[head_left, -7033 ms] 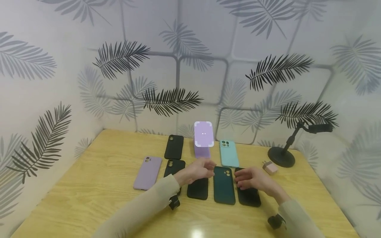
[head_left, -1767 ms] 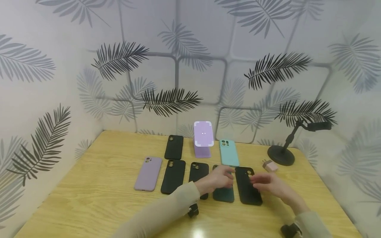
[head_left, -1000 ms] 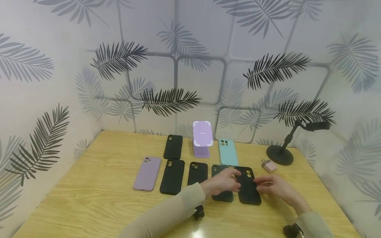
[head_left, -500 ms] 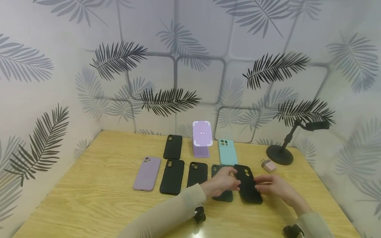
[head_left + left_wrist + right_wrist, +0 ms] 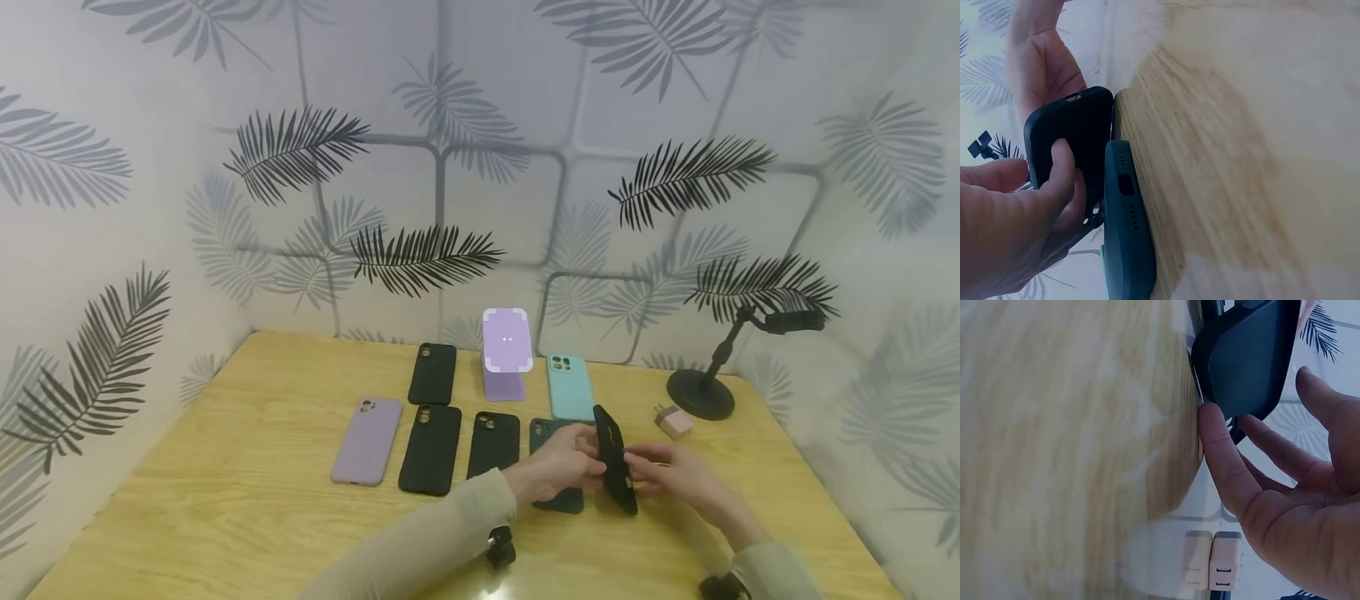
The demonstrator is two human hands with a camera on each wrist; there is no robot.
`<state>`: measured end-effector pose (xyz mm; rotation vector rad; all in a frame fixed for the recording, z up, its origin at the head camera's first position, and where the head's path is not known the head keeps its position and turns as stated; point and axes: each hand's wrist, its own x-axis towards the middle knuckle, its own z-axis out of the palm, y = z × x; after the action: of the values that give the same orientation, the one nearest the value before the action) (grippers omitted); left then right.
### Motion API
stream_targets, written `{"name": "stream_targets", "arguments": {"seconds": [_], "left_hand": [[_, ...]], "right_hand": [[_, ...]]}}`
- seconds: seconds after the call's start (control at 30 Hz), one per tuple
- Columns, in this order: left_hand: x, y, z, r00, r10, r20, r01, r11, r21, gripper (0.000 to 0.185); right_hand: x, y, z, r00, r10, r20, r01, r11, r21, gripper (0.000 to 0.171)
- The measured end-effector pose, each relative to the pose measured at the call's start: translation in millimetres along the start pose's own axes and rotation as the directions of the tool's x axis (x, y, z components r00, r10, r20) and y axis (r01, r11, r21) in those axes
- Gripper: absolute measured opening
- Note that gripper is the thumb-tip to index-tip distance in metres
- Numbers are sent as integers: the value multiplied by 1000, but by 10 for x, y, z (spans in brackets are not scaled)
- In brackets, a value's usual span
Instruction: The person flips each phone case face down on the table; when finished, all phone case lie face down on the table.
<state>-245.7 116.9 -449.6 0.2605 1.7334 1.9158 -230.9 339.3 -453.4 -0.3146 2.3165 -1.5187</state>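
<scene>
A black phone case [image 5: 615, 458] stands tilted on its long edge between my two hands. My left hand [image 5: 558, 462] holds it from the left. In the left wrist view the left fingers [image 5: 1063, 162] lie on its flat back. From the other side, my right hand [image 5: 678, 483] touches the case with nearly straight fingers. The right wrist view shows its hollow inside, with the right thumb [image 5: 1319, 394] apart from it. Under my left hand lies a dark green phone case [image 5: 1129, 231], partly hidden in the head view.
To the left lie more black phone cases [image 5: 431, 450] and a lilac one [image 5: 367, 442]. Behind stand a purple phone stand [image 5: 506, 354] and a mint case [image 5: 570, 387]. A pink charger [image 5: 675, 422] and black holder [image 5: 701, 393] sit right, on the wooden table [image 5: 225, 467].
The black phone case at the right lay flat earlier; it has been tipped up onto its edge between both hands. My left hand came rightward from its earlier place.
</scene>
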Motion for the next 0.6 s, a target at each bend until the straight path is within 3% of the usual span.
{"name": "stream_targets", "arguments": {"seconds": [0.23, 0.6], "left_hand": [[2, -5, 23, 999, 4, 36, -2, 999, -44, 66], [14, -54, 70, 998, 12, 53, -11, 999, -32, 69]], "right_hand": [[20, -13, 25, 999, 43, -1, -43, 997, 65, 62], [29, -77, 97, 999, 44, 6, -45, 995, 85, 66]]}}
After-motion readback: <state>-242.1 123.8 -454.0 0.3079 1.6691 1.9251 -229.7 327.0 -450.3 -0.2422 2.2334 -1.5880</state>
